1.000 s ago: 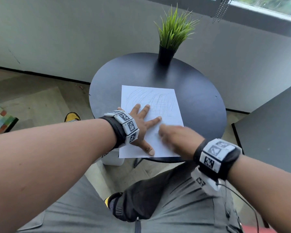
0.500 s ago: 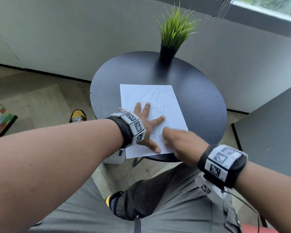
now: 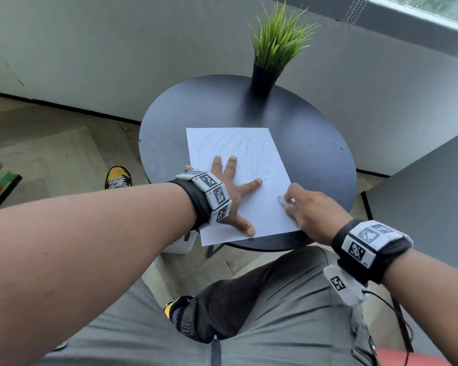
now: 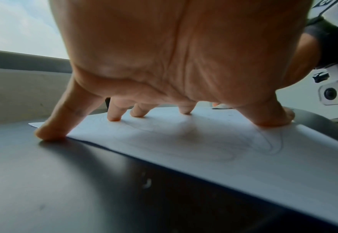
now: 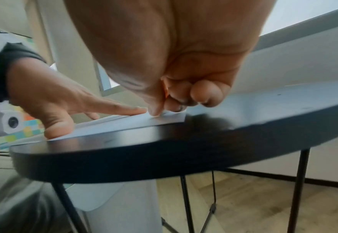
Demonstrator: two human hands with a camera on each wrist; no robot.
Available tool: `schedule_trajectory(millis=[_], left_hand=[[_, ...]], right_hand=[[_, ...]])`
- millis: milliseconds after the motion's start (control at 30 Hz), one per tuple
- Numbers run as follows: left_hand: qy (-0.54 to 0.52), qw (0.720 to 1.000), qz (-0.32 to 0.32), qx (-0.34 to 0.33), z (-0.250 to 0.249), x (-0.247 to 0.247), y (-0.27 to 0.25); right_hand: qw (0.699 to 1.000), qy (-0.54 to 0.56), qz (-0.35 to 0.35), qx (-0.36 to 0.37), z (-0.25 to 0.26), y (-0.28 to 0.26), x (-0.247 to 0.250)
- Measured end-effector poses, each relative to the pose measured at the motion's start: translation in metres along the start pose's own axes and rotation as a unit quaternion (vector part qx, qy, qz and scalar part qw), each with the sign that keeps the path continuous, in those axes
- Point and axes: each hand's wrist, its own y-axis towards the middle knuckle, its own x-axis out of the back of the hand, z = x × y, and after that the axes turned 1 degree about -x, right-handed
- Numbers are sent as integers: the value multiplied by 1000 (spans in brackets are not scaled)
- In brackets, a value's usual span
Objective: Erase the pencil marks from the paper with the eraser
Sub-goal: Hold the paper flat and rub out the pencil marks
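Pinning the white pencil-scribbled paper sheet (image 3: 246, 186) at the round black table's (image 3: 315, 154) near edge with our spread left hand (image 3: 233, 191), we should rub the small white eraser (image 3: 281, 199), pinched in our right hand (image 3: 315, 210), lightly, away from that anchor to avoid creasing.

It looked like a sitting corner in a home or an office. A small round black table (image 3: 315, 159) stood by a grey wall (image 3: 117, 48) under a window (image 3: 434, 6). A little green plant (image 3: 278, 40) sat on it, and the floor (image 3: 50, 154) was wood.
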Motion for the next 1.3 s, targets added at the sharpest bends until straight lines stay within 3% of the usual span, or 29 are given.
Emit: schedule_trajectory(millis=[100,300,467,500,633,800,967,1100,1133,1267,1300], left_hand=[[17,1000,19,-1,-2,7,-4],[140,988,25,-65,-2,16,-8],[115,988,28,-94,2,11,-6],[115,989,30,-92,0,12,-6],[105,992,35,-68,-10,13,-4],[110,991,39,-65,-11,11,-3],[100,992,41,-60,-13,12,-5],[101,991,55,-64,-16,17,-4],[101,991,56,-65,-17,18,-3],[109,991,45,-59,-20,15,1],[109,991,48,-58,-21,15,2]], right_hand=[[1000,-9,-10,-12,-6,2,-3],[998,37,-13,-56,4,4,5],[989,1,67,133,45,-36,-22],[990,-7,65,126,40,-34,-20],[999,8,-14,-27,2,-11,-6],[992,18,56,109,44,-39,-36],[994,75,-28,-70,11,-10,-10],[994,48,48,80,57,-40,-32],[993,47,55,89,55,-41,-33],[995,86,-15,-56,4,-11,-11],[993,91,-27,-65,2,-12,-11]])
